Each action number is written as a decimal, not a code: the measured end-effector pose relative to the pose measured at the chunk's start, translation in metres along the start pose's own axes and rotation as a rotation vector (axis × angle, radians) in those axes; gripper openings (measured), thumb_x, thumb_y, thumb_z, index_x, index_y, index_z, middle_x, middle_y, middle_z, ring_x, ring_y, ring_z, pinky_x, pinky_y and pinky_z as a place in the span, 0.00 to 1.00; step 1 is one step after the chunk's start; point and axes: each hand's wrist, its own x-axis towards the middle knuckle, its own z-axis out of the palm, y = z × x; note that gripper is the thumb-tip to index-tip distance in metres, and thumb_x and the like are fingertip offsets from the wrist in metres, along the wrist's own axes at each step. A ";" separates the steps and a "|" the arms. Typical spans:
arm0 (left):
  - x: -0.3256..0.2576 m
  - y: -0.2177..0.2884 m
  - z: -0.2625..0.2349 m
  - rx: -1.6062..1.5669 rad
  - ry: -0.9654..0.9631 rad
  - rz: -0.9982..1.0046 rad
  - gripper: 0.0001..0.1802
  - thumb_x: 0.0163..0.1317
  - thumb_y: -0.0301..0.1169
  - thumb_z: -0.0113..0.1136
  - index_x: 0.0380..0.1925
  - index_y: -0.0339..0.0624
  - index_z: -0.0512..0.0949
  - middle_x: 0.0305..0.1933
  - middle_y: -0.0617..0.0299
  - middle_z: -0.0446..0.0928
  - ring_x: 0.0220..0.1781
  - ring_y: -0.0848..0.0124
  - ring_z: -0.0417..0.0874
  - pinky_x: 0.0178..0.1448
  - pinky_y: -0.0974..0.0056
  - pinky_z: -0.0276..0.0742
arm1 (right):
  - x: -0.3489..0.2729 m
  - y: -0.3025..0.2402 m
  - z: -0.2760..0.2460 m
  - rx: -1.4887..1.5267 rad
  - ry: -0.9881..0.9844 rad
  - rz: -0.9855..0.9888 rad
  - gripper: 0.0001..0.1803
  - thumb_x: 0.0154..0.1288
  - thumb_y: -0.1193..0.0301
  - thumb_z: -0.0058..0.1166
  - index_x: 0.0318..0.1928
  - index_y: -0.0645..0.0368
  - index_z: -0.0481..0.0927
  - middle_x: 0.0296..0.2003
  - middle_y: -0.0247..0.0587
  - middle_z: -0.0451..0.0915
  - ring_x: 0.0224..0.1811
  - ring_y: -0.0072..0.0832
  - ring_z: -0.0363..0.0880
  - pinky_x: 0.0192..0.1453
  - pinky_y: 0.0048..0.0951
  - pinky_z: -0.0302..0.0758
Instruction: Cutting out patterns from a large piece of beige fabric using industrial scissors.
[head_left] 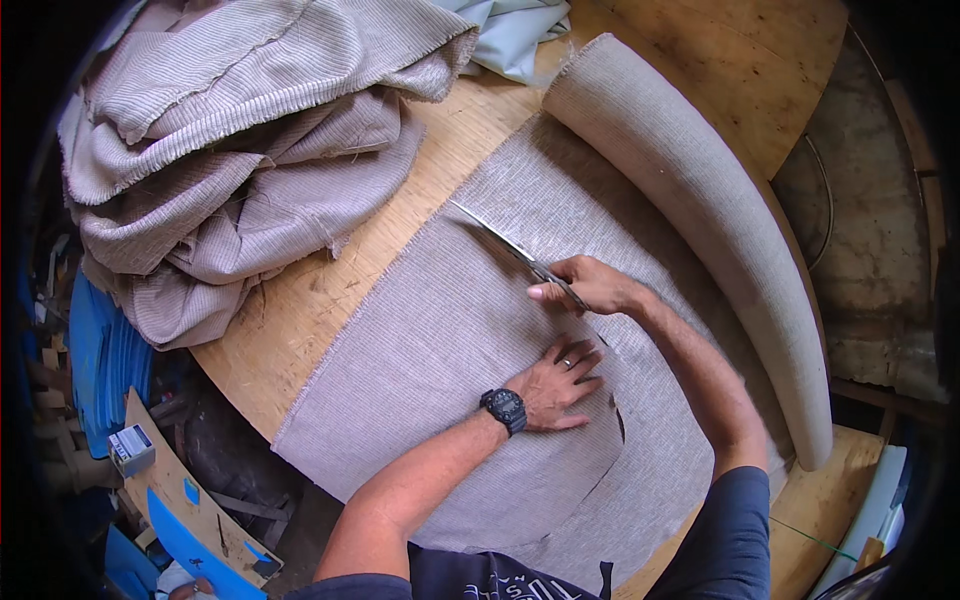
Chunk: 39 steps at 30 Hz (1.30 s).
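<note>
I have my right hand (595, 285) curled closed around the handles of the metal scissors (508, 243), whose blades point up and left over the beige woven fabric (400, 330) toward its frayed edge. My left hand (555, 390) lies flat on that fabric, fingers spread, gripping nothing, just beside a cut slit. The fabric covers much of the plywood surface (310, 320), between a crumpled fabric pile (250, 220) and a thick fabric roll (710, 220).

The fabric sheet (390, 340) lies on the table (300, 325). Left of the sheet sits a cloth heap (260, 75); right, a fabric roll (700, 195); beyond, another cloth (515, 40).
</note>
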 end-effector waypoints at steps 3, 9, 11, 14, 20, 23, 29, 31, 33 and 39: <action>0.001 0.000 0.003 -0.009 0.018 0.004 0.36 0.64 0.61 0.58 0.63 0.51 0.77 0.77 0.49 0.62 0.80 0.51 0.57 0.82 0.37 0.49 | 0.005 -0.009 -0.002 -0.021 0.034 0.030 0.33 0.58 0.37 0.68 0.24 0.57 0.80 0.13 0.29 0.72 0.16 0.17 0.72 0.18 0.26 0.63; 0.003 -0.003 -0.003 0.003 -0.014 0.003 0.36 0.65 0.63 0.55 0.64 0.52 0.77 0.77 0.49 0.62 0.80 0.51 0.57 0.82 0.37 0.47 | 0.009 -0.007 -0.007 0.005 -0.021 -0.046 0.35 0.58 0.34 0.66 0.26 0.57 0.81 0.15 0.30 0.73 0.18 0.19 0.74 0.19 0.27 0.65; 0.005 -0.005 -0.003 -0.004 -0.003 0.004 0.36 0.66 0.63 0.54 0.64 0.52 0.77 0.77 0.49 0.62 0.80 0.51 0.57 0.83 0.38 0.46 | 0.013 -0.006 -0.010 0.004 -0.032 -0.045 0.35 0.58 0.34 0.65 0.26 0.57 0.81 0.16 0.31 0.73 0.19 0.19 0.74 0.19 0.28 0.65; 0.006 -0.006 -0.001 -0.012 -0.008 -0.002 0.36 0.66 0.63 0.54 0.64 0.52 0.76 0.77 0.49 0.61 0.81 0.51 0.56 0.83 0.38 0.45 | 0.020 -0.011 -0.010 -0.017 -0.003 -0.006 0.34 0.59 0.35 0.66 0.25 0.57 0.82 0.15 0.30 0.73 0.18 0.19 0.74 0.19 0.27 0.65; 0.003 0.001 -0.010 0.046 -0.002 0.010 0.37 0.65 0.62 0.54 0.64 0.50 0.75 0.77 0.49 0.61 0.81 0.51 0.53 0.83 0.38 0.44 | 0.018 -0.030 -0.001 -0.047 0.037 -0.022 0.34 0.59 0.36 0.66 0.25 0.58 0.82 0.15 0.31 0.73 0.19 0.20 0.74 0.21 0.29 0.66; -0.003 0.007 0.001 0.078 0.035 0.027 0.37 0.64 0.62 0.56 0.65 0.50 0.74 0.74 0.48 0.63 0.79 0.49 0.57 0.81 0.39 0.48 | 0.023 -0.008 0.034 -0.161 0.268 -0.199 0.35 0.58 0.39 0.68 0.24 0.62 0.81 0.15 0.35 0.73 0.18 0.25 0.71 0.24 0.35 0.68; -0.002 0.014 0.004 -0.066 -0.062 -0.102 0.34 0.61 0.52 0.63 0.63 0.46 0.75 0.72 0.45 0.67 0.75 0.47 0.63 0.79 0.46 0.58 | -0.133 -0.004 0.102 0.284 0.496 0.052 0.31 0.66 0.44 0.64 0.27 0.65 0.80 0.20 0.43 0.78 0.24 0.30 0.79 0.31 0.38 0.75; -0.005 0.007 0.001 -0.089 0.056 -0.060 0.32 0.61 0.46 0.66 0.63 0.44 0.76 0.72 0.44 0.67 0.77 0.46 0.62 0.79 0.46 0.57 | -0.204 0.021 0.154 0.508 0.593 0.056 0.28 0.68 0.47 0.63 0.27 0.63 0.79 0.19 0.39 0.77 0.23 0.25 0.77 0.29 0.33 0.74; -0.016 0.014 -0.010 -0.024 0.266 -0.077 0.29 0.62 0.41 0.65 0.62 0.43 0.76 0.73 0.45 0.66 0.77 0.46 0.60 0.80 0.46 0.56 | -0.268 0.052 0.207 0.713 0.756 0.078 0.25 0.71 0.51 0.62 0.28 0.60 0.77 0.19 0.33 0.75 0.21 0.20 0.74 0.27 0.28 0.73; -0.107 0.090 0.005 0.121 0.096 -0.262 0.29 0.66 0.38 0.62 0.66 0.44 0.73 0.75 0.45 0.63 0.78 0.45 0.58 0.81 0.40 0.48 | -0.394 0.124 0.422 0.963 0.921 0.439 0.23 0.75 0.54 0.57 0.29 0.59 0.75 0.19 0.32 0.74 0.18 0.21 0.74 0.25 0.27 0.73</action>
